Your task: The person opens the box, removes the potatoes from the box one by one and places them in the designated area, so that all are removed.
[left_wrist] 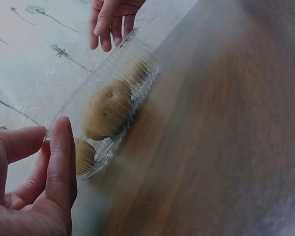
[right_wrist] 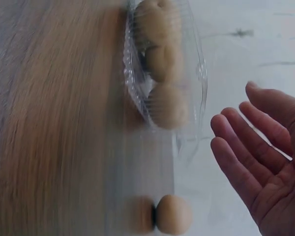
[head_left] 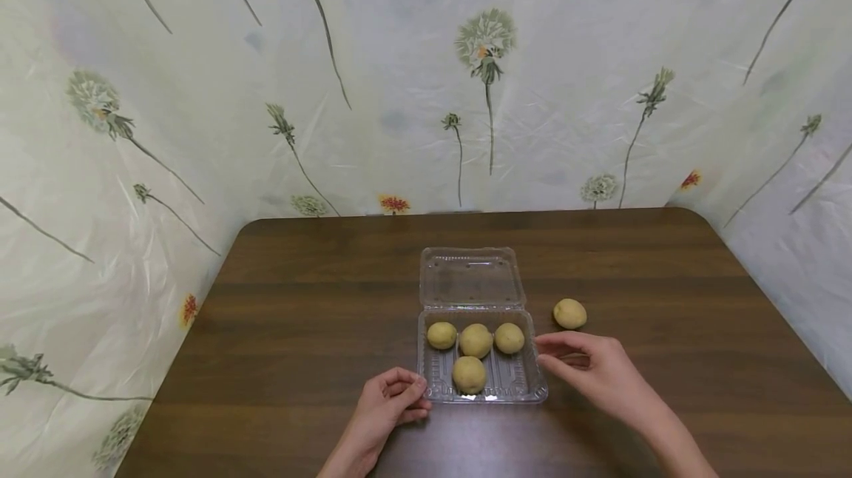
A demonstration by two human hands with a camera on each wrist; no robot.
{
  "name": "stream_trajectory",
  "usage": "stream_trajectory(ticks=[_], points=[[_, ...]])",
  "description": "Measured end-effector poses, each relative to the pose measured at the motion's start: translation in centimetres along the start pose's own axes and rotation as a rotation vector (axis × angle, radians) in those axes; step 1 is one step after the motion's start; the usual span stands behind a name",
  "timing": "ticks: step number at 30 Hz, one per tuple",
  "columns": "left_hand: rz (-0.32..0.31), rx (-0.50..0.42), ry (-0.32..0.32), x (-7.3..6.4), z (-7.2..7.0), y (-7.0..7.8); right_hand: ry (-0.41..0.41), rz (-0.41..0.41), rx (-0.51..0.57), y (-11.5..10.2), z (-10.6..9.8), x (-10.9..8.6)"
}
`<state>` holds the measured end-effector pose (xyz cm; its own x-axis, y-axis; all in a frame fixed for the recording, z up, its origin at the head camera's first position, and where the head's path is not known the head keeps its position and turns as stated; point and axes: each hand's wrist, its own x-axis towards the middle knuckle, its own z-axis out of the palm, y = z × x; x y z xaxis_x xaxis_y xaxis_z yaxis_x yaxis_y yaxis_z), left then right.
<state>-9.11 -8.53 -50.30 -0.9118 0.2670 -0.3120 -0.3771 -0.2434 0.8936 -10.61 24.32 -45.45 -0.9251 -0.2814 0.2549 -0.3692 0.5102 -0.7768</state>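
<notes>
A clear plastic clamshell box sits on the table with its lid folded back, away from me. Inside are several potatoes: a row along the back and one potato in front. My left hand pinches the box's near left corner between thumb and fingers, and the left wrist view shows this grip on the rim. By the right wall hovers my right hand, its fingers loosely spread with nothing between them. Just beyond it, a single potato lies on the table outside the box.
The brown wooden table has rounded far corners. A pale plastic sheet printed with dandelions hangs behind it and along both sides.
</notes>
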Motion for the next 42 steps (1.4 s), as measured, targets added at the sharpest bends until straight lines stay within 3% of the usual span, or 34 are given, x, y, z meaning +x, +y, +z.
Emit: stream_trajectory(ticks=[12,23,31,37,42], points=[[-0.011,-0.008,-0.003,0.0,-0.1,-0.1,-0.023,-0.117,-0.027,-0.7,1.1,0.8],[-0.016,-0.015,-0.012,0.0,-0.1,0.0,-0.077,-0.141,-0.089,-1.0,2.4,1.6],[-0.01,-0.02,-0.017,0.0,-0.1,0.0,-0.176,-0.155,-0.075,-1.2,3.4,2.3],[-0.001,-0.015,-0.018,0.1,-0.1,0.0,-0.219,-0.131,-0.116,-1.4,4.0,2.6],[0.002,-0.016,-0.021,0.1,-0.1,0.0,-0.249,-0.159,-0.124,-1.5,4.4,2.9]])
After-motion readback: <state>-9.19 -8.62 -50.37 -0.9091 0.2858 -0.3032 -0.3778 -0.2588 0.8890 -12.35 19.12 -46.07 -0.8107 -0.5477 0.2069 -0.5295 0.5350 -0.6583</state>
